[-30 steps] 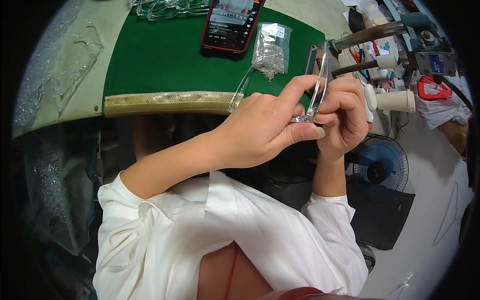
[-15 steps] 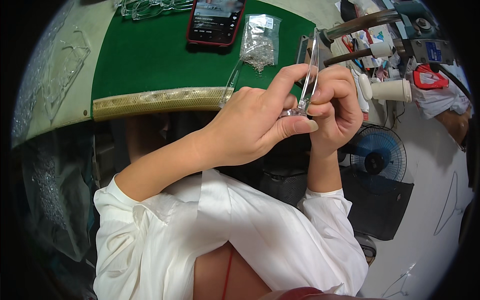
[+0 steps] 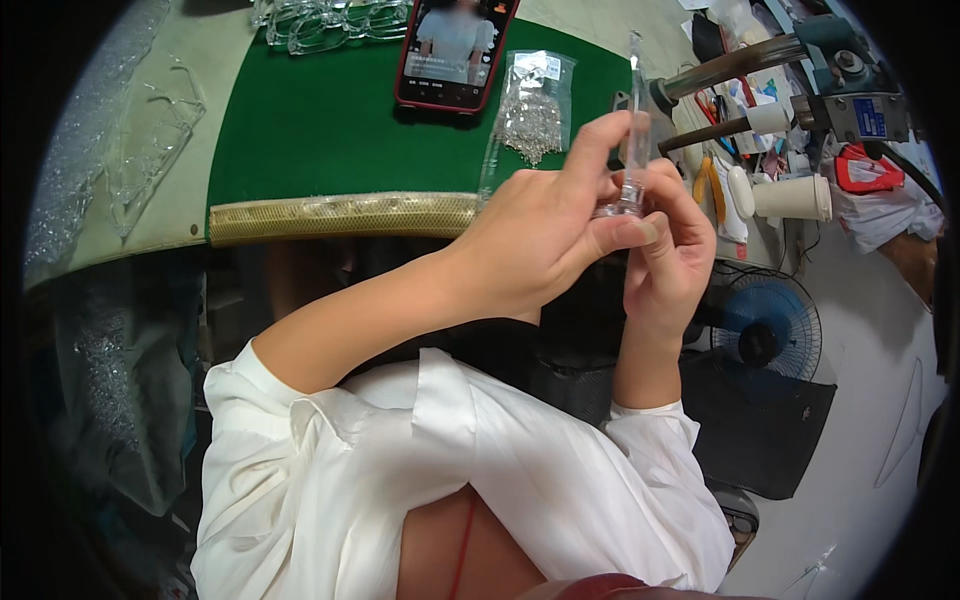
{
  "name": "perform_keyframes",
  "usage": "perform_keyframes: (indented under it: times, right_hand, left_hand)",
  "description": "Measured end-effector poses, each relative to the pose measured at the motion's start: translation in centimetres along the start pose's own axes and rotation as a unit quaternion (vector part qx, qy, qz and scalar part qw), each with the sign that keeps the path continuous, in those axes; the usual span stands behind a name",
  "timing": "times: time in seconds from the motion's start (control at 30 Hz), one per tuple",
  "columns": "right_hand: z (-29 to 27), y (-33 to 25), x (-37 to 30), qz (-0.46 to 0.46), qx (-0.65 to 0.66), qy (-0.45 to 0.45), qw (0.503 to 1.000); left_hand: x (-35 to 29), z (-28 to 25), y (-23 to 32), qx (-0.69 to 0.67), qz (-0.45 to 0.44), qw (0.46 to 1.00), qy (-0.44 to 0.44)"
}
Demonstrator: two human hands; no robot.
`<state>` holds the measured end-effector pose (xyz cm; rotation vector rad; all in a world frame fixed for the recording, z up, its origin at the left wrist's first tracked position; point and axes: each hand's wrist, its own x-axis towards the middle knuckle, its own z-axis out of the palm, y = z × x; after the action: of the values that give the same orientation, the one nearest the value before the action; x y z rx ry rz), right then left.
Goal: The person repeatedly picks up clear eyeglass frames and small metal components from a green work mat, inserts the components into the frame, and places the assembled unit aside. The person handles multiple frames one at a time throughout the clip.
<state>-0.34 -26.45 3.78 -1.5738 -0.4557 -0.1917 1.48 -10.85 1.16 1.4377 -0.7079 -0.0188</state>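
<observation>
Over the front edge of the green mat, my left hand [image 3: 535,225] grips a clear plastic eyeglass frame [image 3: 638,105] between thumb and fingers. One temple stands upright between my hands; the other reaches down beside my left wrist. My right hand [image 3: 668,265] is closed at the corner of the frame, thumb and fingertips against the base of the upright temple. Whether a small part sits between those fingertips is hidden. Just beyond my left hand lies a small clear bag [image 3: 535,100] of tiny metal pieces, some spilling at its mouth.
A red-cased phone [image 3: 452,55] lies on the green mat [image 3: 300,130], with several clear eyeglass frames [image 3: 335,25] behind it. More clear frames [image 3: 150,150] lie at left. To the right are a bench machine [image 3: 850,80], a white cup [image 3: 795,198] and a fan [image 3: 765,335].
The view has shifted slightly, so the table sits further right and lower. My right hand's curled fingers have loosened and moved behind the frame. The phone's picture differs.
</observation>
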Motion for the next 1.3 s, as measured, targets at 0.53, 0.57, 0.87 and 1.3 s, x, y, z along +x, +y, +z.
perform_keyframes:
  times: [0.53, 0.57, 0.87, 1.3]
  right_hand:
    - [-12.5, -2.0, 5.3, 0.015, -0.039, 0.074, 0.996]
    - [-13.1, -2.2, 5.4, 0.012, -0.036, 0.084, 0.996]
    - [-16.6, -1.1, 6.6, 0.03, -0.048, 0.15, 0.987]
    - [-16.8, -14.1, 11.4, -0.342, -0.034, 0.134, 0.929]
  left_hand:
    - [11.0, 5.7, -2.5, 0.371, 0.147, 0.916, -0.032]
    - [11.6, 6.4, -2.5, 0.369, 0.157, 0.916, -0.024]
    - [14.4, 8.3, -3.1, 0.379, 0.157, 0.912, 0.001]
    - [15.5, 8.8, -3.9, 0.344, 0.139, 0.928, 0.033]
